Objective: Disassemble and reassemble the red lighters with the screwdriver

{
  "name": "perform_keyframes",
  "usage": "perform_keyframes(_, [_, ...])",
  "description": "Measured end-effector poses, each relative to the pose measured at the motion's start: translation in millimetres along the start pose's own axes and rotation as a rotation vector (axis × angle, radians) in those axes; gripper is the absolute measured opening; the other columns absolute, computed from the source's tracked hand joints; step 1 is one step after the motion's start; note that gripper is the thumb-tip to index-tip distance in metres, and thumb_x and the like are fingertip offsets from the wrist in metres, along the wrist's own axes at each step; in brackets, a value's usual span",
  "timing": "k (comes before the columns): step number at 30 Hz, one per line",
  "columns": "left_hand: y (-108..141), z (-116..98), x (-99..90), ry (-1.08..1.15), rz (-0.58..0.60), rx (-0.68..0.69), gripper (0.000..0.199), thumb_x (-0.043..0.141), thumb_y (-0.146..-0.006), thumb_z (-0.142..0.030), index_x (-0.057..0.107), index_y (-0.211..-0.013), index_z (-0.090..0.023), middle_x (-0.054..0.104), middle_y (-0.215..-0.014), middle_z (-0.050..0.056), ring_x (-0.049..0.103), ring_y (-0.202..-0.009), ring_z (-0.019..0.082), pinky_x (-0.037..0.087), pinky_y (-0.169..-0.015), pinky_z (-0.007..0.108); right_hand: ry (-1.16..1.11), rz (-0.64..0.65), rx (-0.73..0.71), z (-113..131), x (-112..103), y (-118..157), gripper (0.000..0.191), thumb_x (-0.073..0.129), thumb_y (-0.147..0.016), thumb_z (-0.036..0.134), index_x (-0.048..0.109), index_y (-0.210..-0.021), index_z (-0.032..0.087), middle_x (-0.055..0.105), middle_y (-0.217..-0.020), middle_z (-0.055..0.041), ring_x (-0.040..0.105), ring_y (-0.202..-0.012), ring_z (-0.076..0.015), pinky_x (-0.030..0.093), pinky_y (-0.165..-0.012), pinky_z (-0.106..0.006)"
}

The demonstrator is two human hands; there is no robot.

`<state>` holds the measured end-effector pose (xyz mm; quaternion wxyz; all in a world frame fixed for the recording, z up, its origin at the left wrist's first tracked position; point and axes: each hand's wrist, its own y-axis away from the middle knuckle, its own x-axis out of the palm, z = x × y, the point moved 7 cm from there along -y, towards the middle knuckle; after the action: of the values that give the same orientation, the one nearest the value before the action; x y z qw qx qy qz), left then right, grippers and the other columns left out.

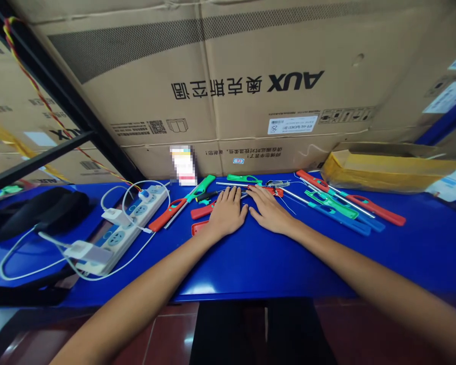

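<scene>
Left grip (228, 212) and right grip (269, 210) rest open; red lighter (378, 209) rightward seems assembled, red casing (199, 228) leftward seems unassembled.

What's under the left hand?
Along the outer edge of the left hand, two red plastic parts show, partly cut off from view by it. Whatever lies directly beneath the palm is covered, so I can't tell.
</scene>
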<state>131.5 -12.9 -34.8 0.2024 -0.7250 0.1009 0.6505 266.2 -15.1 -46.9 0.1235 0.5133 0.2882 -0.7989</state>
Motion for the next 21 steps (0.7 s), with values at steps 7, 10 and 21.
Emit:
perform_keyframes(7, [-0.7, 0.8, 0.6, 0.047, -0.039, 0.017, 0.068, 0.040, -0.110, -0.044, 0.042, -0.164, -0.002, 0.044, -0.170, 0.024, 0.036, -0.162, 0.039, 0.029, -0.134, 0.055, -0.036, -0.040, -0.025, -1.3, -0.3, 1.1, 0.055, 0.048, -0.107, 0.034, 0.048, -0.159, 0.017, 0.045, -0.169, -0.0215, 0.033, -0.163, -0.0401, 0.030, -0.131, -0.070])
perform_keyframes(10, [-0.8, 1.6, 2.6, 0.048, -0.043, 0.023, 0.067, 0.039, -0.110, -0.045, 0.042, -0.164, -0.003, 0.045, -0.169, 0.024, 0.037, -0.161, 0.039, 0.029, -0.134, 0.054, -0.056, -0.045, -0.036, -1.5, 0.2, 1.3, 0.055, 0.049, -0.106, 0.033, 0.048, -0.160, 0.020, 0.047, -0.168, -0.0198, 0.033, -0.163, -0.0401, 0.029, -0.131, -0.071])
perform_keyframes(21, [0.9, 4.3, 1.3, 0.060, -0.010, 0.009, 0.071, 0.036, -0.112, -0.051, 0.042, -0.165, -0.004, 0.043, -0.171, 0.022, 0.034, -0.163, 0.038, 0.028, -0.135, 0.054, 0.001, -0.068, -0.053, -3.8, 4.9, 1.5, 0.052, 0.048, -0.108, 0.033, 0.051, -0.157, 0.017, 0.048, -0.167, -0.0209, 0.038, -0.161, -0.0394, 0.036, -0.129, -0.067])
